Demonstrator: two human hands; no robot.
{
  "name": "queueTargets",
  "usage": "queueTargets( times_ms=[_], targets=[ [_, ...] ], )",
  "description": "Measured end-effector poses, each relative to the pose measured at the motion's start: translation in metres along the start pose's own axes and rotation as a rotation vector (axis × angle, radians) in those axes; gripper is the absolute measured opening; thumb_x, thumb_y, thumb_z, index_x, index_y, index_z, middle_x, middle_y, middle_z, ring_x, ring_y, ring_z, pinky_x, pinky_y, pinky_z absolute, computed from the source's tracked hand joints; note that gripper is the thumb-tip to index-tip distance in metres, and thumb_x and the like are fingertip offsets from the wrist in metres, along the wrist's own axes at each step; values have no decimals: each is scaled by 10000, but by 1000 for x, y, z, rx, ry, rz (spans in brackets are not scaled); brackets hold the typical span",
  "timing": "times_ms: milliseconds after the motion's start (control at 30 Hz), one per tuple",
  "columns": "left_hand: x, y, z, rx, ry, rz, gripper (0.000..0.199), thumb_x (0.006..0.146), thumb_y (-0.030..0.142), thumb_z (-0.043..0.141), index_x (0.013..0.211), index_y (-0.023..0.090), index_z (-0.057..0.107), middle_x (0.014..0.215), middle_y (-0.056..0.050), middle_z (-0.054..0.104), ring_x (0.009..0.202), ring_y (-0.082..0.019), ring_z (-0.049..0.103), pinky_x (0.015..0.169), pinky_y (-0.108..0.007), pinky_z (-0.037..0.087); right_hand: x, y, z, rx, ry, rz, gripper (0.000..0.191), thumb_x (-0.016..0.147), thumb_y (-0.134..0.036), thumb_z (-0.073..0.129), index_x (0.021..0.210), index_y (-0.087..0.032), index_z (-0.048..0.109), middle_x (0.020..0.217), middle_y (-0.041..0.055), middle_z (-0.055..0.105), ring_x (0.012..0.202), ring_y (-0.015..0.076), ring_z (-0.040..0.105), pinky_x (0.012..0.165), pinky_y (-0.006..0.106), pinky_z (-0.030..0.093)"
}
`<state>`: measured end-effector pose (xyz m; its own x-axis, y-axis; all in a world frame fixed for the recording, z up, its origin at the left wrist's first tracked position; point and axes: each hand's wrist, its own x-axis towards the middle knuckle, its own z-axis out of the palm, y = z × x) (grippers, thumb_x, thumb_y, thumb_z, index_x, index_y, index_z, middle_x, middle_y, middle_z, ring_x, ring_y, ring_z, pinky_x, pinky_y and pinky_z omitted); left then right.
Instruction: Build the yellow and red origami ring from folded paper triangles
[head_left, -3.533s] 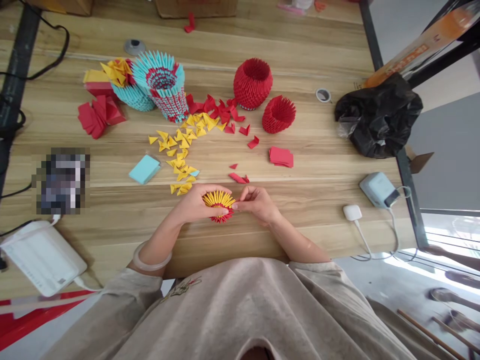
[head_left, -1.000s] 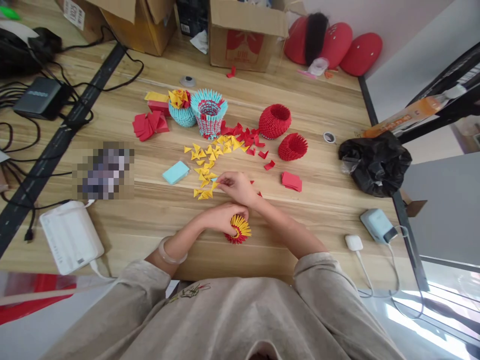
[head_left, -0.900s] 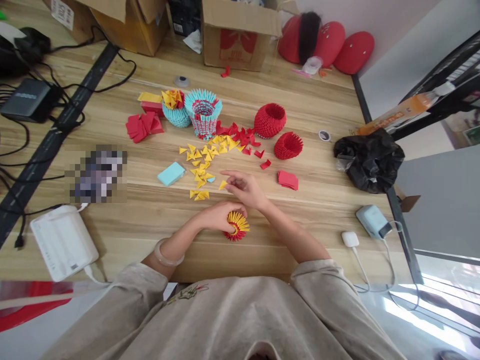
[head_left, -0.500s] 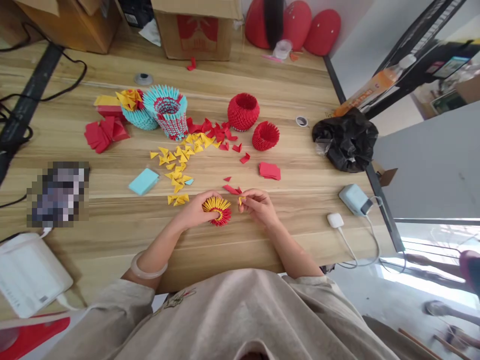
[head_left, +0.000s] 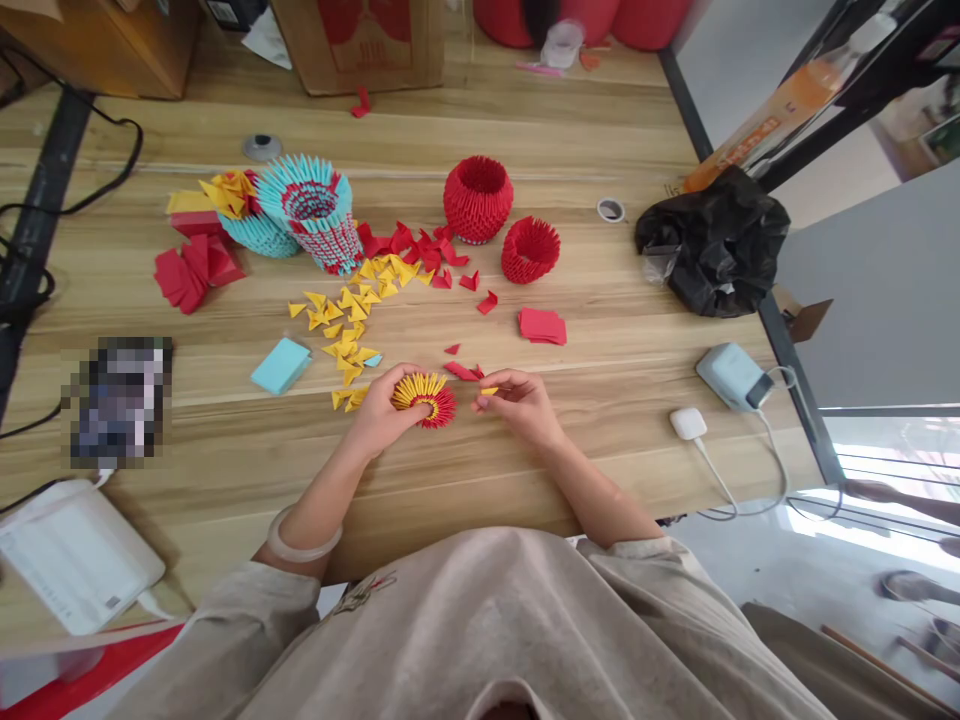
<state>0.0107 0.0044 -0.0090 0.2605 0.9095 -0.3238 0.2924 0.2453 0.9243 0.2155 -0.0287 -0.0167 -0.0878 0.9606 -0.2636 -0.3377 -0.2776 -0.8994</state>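
Observation:
My left hand [head_left: 381, 412] is closed around a round red and yellow folded-paper ring [head_left: 425, 401], its thumb in the centre hole. Yellow points fan over the upper left side, red ones over the lower right. Just right of it, my right hand [head_left: 523, 403] pinches a small yellow paper triangle [head_left: 489, 391] between thumb and fingers, apart from the ring. Beyond my hands lie loose folded red pieces [head_left: 463, 371]. A curved spread of yellow folded triangles [head_left: 346, 347] lies to the upper left, with a pile of red triangles [head_left: 409, 243] behind it.
A blue and red paper vase [head_left: 319, 215] stands at the back left. Two red paper bowls [head_left: 478, 200] sit at the back middle. Red paper sheets [head_left: 542, 326] and a blue paper stack [head_left: 281, 366] lie nearer. On the right are a black plastic bag [head_left: 712, 245] and a charger [head_left: 733, 377].
The camera view has shifted slightly. My right hand has turned the yellow triangle, which now points sideways. My left hand still holds the ring.

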Motion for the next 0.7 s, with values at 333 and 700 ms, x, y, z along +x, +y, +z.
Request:
queueTargets(
  times_ms=[333, 700],
  targets=[
    [-4, 8, 0, -195, -136, -75, 483, 596, 243, 729, 1033, 161, 541, 955, -20, 619, 842, -160, 597, 745, -266, 478, -2, 0, 2, -281, 63, -187, 112, 602, -259, 793, 674, -207, 726, 745, 32, 690, 715, 139, 613, 654, 283, 480],
    [-4, 4, -3, -276, -218, -131, 558, 529, 245, 829, 1042, 175, 622, 915, -29, 664, 818, -164, 615, 749, -295, 506, -3, -2, 2, -285, 45, -170, 117, 621, -272, 778, 719, -224, 735, 786, 33, 689, 750, 145, 611, 691, 290, 487]
  ],
)
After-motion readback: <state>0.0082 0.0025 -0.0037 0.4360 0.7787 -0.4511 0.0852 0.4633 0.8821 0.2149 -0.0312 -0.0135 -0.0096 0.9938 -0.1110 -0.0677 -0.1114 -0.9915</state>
